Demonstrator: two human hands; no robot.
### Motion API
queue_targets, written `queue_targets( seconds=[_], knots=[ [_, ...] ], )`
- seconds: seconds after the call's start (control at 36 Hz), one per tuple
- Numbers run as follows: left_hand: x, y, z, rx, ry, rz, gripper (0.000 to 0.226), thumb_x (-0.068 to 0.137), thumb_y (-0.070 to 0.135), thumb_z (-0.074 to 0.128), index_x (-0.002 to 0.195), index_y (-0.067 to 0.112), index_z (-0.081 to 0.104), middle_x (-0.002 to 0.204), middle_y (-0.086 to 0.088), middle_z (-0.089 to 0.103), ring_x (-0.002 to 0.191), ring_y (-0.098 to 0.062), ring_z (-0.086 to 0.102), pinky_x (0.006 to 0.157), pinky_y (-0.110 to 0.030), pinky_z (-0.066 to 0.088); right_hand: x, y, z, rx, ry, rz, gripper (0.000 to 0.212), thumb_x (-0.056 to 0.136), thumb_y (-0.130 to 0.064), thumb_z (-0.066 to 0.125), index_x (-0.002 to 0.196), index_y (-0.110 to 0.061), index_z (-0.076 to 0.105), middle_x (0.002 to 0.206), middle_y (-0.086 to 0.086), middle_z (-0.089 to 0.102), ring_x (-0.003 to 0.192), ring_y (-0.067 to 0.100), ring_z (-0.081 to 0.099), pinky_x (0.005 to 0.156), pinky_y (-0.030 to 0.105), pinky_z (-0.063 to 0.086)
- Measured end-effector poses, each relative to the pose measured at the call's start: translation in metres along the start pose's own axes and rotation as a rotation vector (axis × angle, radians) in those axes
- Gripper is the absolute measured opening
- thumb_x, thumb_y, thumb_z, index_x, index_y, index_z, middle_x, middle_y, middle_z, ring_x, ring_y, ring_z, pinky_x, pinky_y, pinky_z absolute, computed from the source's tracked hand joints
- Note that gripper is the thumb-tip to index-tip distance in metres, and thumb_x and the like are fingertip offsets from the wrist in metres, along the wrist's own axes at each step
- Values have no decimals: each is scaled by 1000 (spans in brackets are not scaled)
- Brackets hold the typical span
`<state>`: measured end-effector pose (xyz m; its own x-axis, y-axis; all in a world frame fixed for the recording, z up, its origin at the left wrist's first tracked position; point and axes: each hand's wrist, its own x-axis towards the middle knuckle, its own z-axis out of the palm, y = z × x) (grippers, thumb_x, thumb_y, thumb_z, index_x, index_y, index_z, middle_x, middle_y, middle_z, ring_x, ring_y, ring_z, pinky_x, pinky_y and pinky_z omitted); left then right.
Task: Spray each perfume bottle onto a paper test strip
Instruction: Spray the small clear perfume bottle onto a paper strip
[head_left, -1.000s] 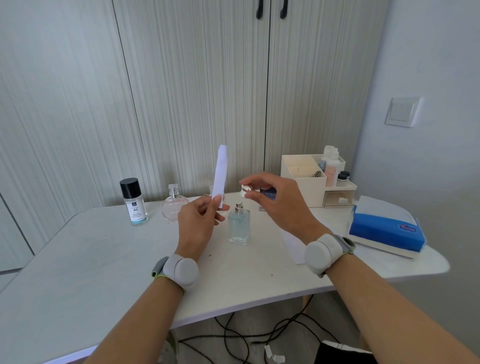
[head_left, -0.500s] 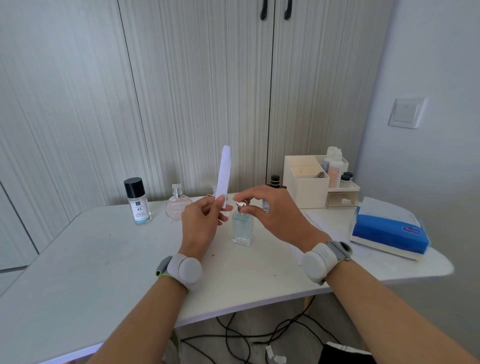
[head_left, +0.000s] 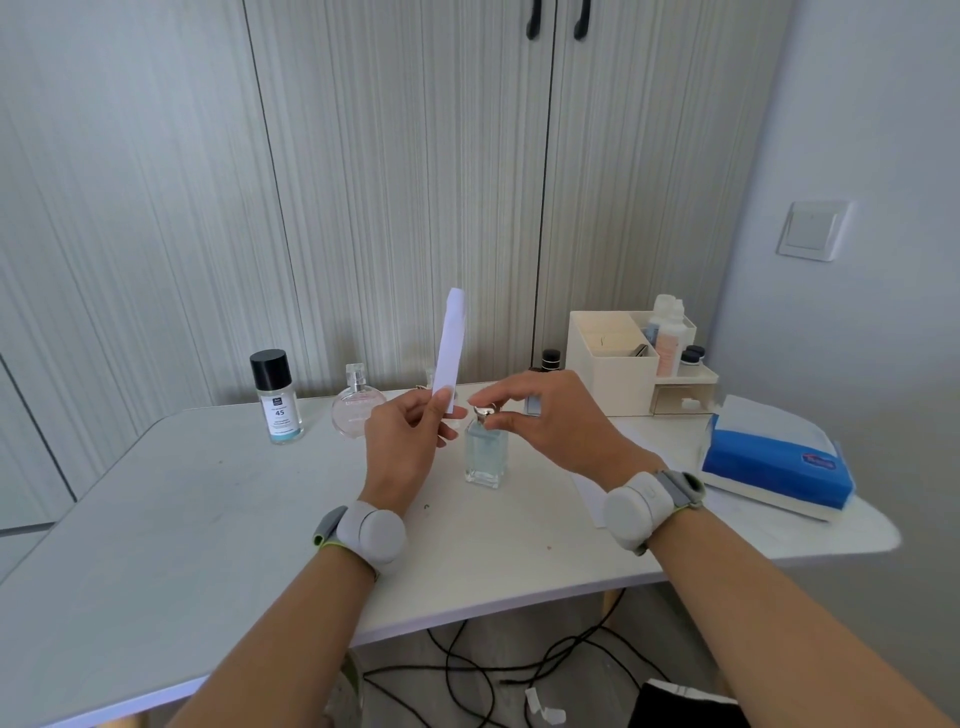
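Left hand (head_left: 402, 441) pinches an upright paper strip (head_left: 451, 349). Right hand (head_left: 545, 421) pinches the silver cap (head_left: 483, 412) atop a clear perfume bottle (head_left: 486, 457) standing between both hands on the surface (head_left: 208, 519).

White strip (head_left: 451, 348) upright, clear sq bottle (head_left: 487, 457) standing just beside.

The strip (head_left: 451, 353) is matt white paper. The bottle (head_left: 485, 460) is clear, glossy glass with a shiny metal cap (head_left: 483, 412). The table (head_left: 156, 519) has a smooth, matt pale top. The doors (head_left: 389, 182) behind show a fine, ribbed wood-grain finish. The tissue pack (head_left: 769, 467) wears glossy blue plastic film.
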<state>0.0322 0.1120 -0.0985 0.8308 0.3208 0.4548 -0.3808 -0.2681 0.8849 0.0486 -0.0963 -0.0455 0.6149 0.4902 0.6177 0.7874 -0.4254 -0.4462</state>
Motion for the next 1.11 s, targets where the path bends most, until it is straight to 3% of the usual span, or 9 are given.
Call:
queue_targets(
  seconds=[0.14, 0.36, 0.58, 0.69, 0.78, 0.86, 1.11],
  knots=[
    [-1, -1, -1, -2, -1, -2, 32, 107, 36, 65, 104, 8, 81, 88, 3, 84, 64, -10, 73, 63, -20, 59, 1, 0, 1, 29, -29, 27, 25, 90, -19, 81, 115, -24, 80, 106, -13, 78, 97, 6, 70, 93, 33, 56],
    [0, 0, 1, -21, 0, -27, 29, 106, 35, 66, 101, 10, 79, 88, 5, 84, 63, -10, 72, 64, -21, 58, 7, 2, -2, -9, -63, 39, 24, 91, -21, 81, 115, -25, 80, 99, -25, 71, 96, -3, 67, 91, 14, 49],
    [2, 0, 2, -49, 31, -26, 29, 107, 34, 66, 101, 9, 80, 86, 4, 84, 61, -10, 70, 62, -22, 58, 21, 7, -8, -23, 43, 151, 19, 89, -25, 82, 108, -22, 81, 94, -12, 76, 84, 7, 66, 81, 25, 55],
    [1, 0, 3, -62, 40, -22, 27, 107, 34, 66, 101, 11, 79, 85, 4, 83, 60, -10, 69, 61, -22, 58, 25, 15, -9, -57, 77, 198, 17, 90, -26, 82, 105, -20, 79, 82, -20, 65, 70, -1, 56, 66, 10, 39],
    [1, 0, 4, -68, 38, -20, 27, 107, 33, 66, 100, 11, 79, 85, 4, 83, 60, -10, 68, 61, -22, 58, 30, 19, -9, -87, 74, 228, 18, 93, -29, 79, 106, -18, 78, 89, -14, 68, 73, -3, 56, 67, 8, 40],
    [1, 0, 4, -71, 36, -15, 27, 107, 33, 66, 100, 11, 79, 84, 5, 83, 59, -8, 68, 60, -20, 57, 38, 22, -9, -112, 66, 270, 23, 93, -33, 78, 109, -16, 78, 99, -5, 72, 82, 4, 58, 74, 17, 41],
    [-1, 1, 3, -86, 30, -20, 27, 107, 34, 66, 102, 11, 78, 84, 3, 83, 59, -10, 68, 57, -22, 56, 62, 15, 6, -198, 56, 369, 27, 92, -39, 78, 100, -14, 76, 94, -3, 69, 87, 12, 60, 70, 16, 39]
  ],
)
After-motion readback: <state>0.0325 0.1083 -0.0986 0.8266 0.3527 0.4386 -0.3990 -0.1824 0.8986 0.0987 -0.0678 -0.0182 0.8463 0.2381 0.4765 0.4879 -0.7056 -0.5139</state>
